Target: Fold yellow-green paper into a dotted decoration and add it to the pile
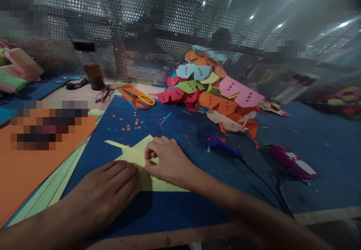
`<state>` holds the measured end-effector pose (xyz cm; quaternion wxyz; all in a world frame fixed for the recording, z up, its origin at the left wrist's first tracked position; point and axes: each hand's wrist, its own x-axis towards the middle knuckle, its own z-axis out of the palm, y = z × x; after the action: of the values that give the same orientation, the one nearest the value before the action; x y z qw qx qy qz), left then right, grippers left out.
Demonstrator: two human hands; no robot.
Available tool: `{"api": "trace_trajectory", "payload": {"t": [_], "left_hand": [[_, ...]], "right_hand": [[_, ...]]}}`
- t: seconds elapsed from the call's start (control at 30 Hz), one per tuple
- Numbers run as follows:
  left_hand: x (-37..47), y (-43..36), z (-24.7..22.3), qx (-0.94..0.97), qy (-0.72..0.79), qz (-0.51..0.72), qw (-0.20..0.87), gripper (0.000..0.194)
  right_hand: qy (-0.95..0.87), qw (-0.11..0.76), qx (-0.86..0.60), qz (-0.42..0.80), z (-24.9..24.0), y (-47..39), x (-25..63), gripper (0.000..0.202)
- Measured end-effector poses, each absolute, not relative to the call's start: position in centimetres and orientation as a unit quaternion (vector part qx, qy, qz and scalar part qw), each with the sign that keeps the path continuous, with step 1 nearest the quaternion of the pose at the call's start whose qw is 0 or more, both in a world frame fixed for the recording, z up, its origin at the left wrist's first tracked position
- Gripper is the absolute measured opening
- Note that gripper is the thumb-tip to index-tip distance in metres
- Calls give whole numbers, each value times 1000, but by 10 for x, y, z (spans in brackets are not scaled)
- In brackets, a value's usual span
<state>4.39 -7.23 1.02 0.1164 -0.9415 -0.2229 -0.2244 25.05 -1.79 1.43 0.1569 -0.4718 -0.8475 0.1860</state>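
A pale yellow paper piece (145,184) lies on the blue table surface, with a narrow strip (114,144) of the same colour sticking out to its upper left. My left hand (115,186) rests palm down at the paper's left side, fingers together and bent, their tips mostly hidden. Over the paper's middle, my right hand (166,159) is closed, thumb and index finger pinched together on the paper strip. The pinched spot is partly covered by the fingers.
Stacked coloured sheets (36,167) lie at left. Scissors (141,101), a drink cup (93,69) and a pile of folded paper shapes (220,99) stand farther back. A blue glue gun (225,146) with a cord and a magenta device (293,162) are at right.
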Motion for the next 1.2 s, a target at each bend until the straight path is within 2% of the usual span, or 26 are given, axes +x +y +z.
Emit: {"api": "trace_trajectory", "payload": {"t": [0.27, 0.73, 1.0, 1.2], "left_hand": [[39, -68, -4, -931, -274, -234, 58, 25], [41, -66, -2, -929, -280, -241, -7, 23], [42, -65, -6, -937, -284, -199, -38, 18], [43, -66, -6, -937, -310, -155, -32, 32]], "right_hand": [[-824, 143, -475, 272, 21, -9, 257, 6], [-839, 138, -456, 263, 22, -9, 260, 6], [-848, 127, -441, 264, 22, -8, 262, 7], [-849, 134, -439, 262, 22, -9, 262, 7]]}}
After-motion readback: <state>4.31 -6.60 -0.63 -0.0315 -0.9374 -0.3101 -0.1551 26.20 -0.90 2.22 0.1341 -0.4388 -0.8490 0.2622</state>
